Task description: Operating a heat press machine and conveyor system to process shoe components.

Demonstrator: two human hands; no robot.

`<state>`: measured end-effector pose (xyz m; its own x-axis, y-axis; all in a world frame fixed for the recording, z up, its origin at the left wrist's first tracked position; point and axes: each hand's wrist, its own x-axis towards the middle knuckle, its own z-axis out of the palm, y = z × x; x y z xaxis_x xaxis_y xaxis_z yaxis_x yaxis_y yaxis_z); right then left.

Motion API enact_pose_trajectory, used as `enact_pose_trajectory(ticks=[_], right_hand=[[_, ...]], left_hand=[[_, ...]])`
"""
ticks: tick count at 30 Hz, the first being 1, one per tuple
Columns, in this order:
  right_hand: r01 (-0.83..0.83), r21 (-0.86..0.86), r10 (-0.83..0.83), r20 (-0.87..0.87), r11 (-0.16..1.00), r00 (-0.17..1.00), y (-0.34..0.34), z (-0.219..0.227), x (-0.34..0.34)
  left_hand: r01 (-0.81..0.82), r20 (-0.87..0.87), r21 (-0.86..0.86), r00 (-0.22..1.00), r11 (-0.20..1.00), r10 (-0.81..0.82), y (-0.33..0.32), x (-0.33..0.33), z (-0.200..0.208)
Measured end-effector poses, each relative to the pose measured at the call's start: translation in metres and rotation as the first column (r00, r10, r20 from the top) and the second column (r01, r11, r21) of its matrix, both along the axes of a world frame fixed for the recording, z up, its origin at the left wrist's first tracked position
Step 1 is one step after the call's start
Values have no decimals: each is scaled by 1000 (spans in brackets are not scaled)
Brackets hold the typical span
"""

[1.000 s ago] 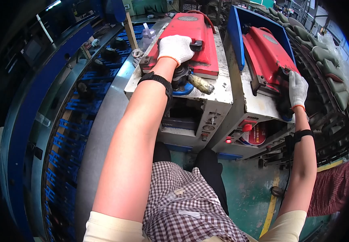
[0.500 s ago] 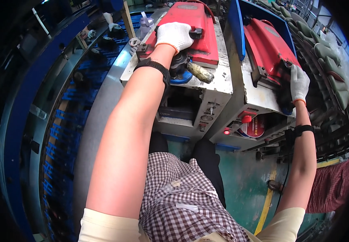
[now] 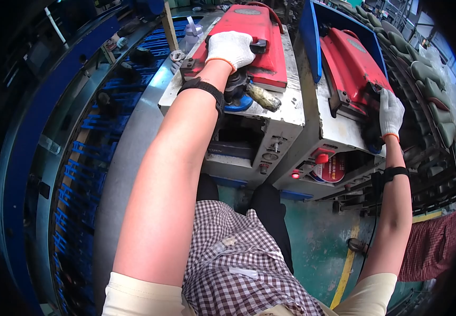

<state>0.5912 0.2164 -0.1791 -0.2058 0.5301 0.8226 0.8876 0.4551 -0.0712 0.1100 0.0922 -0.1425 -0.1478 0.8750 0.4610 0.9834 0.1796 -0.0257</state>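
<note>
Two white-topped machines stand side by side in front of me, each with a red cover on top. My left hand (image 3: 231,51), in a white knit glove, lies closed over the black handle (image 3: 259,45) at the front of the left red cover (image 3: 244,26). Below it sit a dark round fitting with a blue base (image 3: 238,103) and a worn, wrapped piece (image 3: 264,98). On the right red cover (image 3: 350,60), my right hand (image 3: 391,111), gloved the same way, curls its fingers over a black handle (image 3: 374,89) at the front corner. The fingertips of both hands are partly hidden.
A conveyor with blue racks (image 3: 88,163) runs along my left. A pale bottle (image 3: 192,34) and a crumpled glove (image 3: 176,57) lie beside the left machine. Racks of green-grey shoe-shaped pieces (image 3: 428,73) line the right. A red knob (image 3: 321,158) sticks out from the right machine's front.
The whole view has shifted very slightly. Both hands stay on the handles, and the covers look the same.
</note>
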Motion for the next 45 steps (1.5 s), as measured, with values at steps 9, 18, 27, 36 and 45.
enact_pose_trajectory(ticks=[9,18,27,36,45], right_hand=[[5,8,-5,1,1000,1000,1,-1,2],[2,12,-2,-7,1000,1000,3,-3,3],[-1,0,1,-5,1000,1000,-1,0,0],[-6,11,6,-2,1000,1000,0,-1,0],[0,-3,0,-8,1000,1000,-2,0,0]], left_hand=[[14,8,6,1000,1000,-14,-1,1,-1],[12,1,10,1000,1000,-12,-1,1,0],[1,-2,10,1000,1000,-1,-2,0,-1],[12,5,12,1000,1000,-12,-1,-1,-1],[12,-2,8,1000,1000,-12,0,0,-1]])
